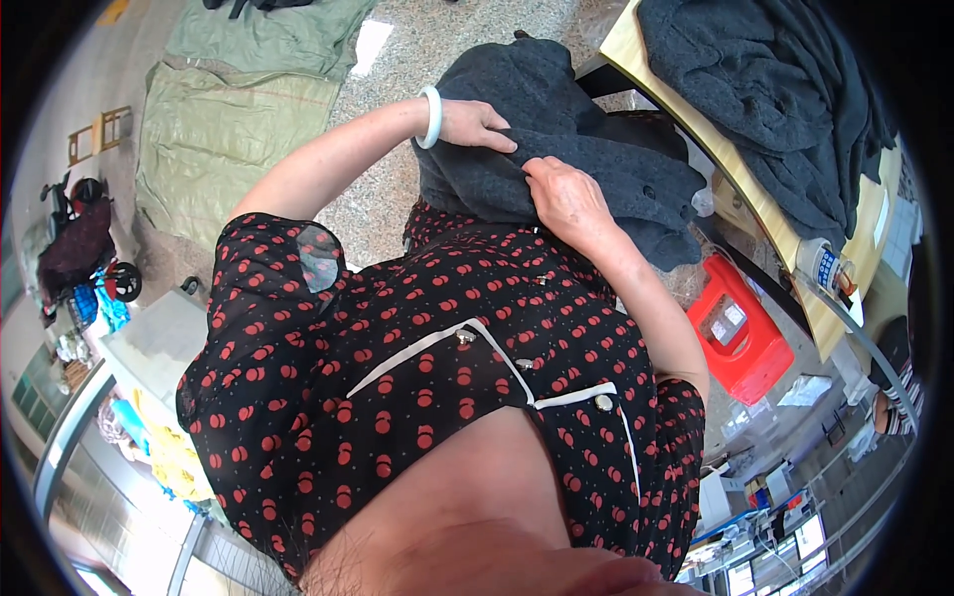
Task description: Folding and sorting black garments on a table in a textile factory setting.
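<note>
A dark grey woollen-looking garment [517, 84] lies bunched across my lap, with a round button visible on its right part. My left hand [475, 124], with a pale bangle [431, 117] at the wrist, grips a fold near the garment's middle; some of its fingertips are hidden in the cloth. Close by on the right, my right hand [569, 202] has its fingers curled on the same fold. A small gap separates the two hands. Part of the garment hangs to the right, beside the table's edge.
On the right, a wooden table [827, 316] carries more dark grey cloth [755, 89] and a labelled container [821, 263]. Below it stands a red plastic stool [760, 366]. Green woven sacks [234, 134] lie on the speckled floor at left, near a wheeled vehicle [79, 238].
</note>
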A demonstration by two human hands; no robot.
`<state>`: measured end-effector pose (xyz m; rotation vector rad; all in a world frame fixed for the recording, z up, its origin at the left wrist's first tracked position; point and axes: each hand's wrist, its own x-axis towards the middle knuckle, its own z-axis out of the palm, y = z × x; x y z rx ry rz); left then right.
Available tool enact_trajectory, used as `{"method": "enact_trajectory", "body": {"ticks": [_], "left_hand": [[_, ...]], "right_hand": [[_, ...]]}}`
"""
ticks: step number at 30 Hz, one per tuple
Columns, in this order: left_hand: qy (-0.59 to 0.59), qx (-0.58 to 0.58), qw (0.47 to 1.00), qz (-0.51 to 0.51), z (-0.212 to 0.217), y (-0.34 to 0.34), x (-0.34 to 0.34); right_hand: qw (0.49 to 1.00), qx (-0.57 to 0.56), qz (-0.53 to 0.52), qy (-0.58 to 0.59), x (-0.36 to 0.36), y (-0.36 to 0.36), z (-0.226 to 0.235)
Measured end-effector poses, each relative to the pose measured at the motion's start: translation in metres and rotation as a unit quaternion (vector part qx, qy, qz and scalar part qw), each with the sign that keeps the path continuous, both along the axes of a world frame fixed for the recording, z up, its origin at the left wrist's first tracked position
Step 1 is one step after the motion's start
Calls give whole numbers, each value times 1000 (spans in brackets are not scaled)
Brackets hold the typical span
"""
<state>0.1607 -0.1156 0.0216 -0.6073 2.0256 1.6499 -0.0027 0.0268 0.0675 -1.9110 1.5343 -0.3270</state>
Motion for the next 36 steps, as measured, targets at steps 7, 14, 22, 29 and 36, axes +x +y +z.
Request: {"method": "enact_trajectory", "body": {"ticks": [7, 14, 22, 29, 36], "left_hand": [[64, -84, 994, -7, 9, 3, -2], [106, -106, 978, 142, 33, -10, -12], [183, -179, 957, 136, 15, 5, -14], [137, -265, 954, 18, 47, 18, -11], [187, -348, 917, 60, 28, 35, -11]], "right_hand": [[999, -6, 29, -19, 7, -2, 7], [985, -112, -99, -86, 6, -30, 19], [982, -145, -116, 21, 1, -24, 11], [975, -201, -66, 61, 1, -15, 7], [972, -216, -51, 82, -1, -15, 2]]}}
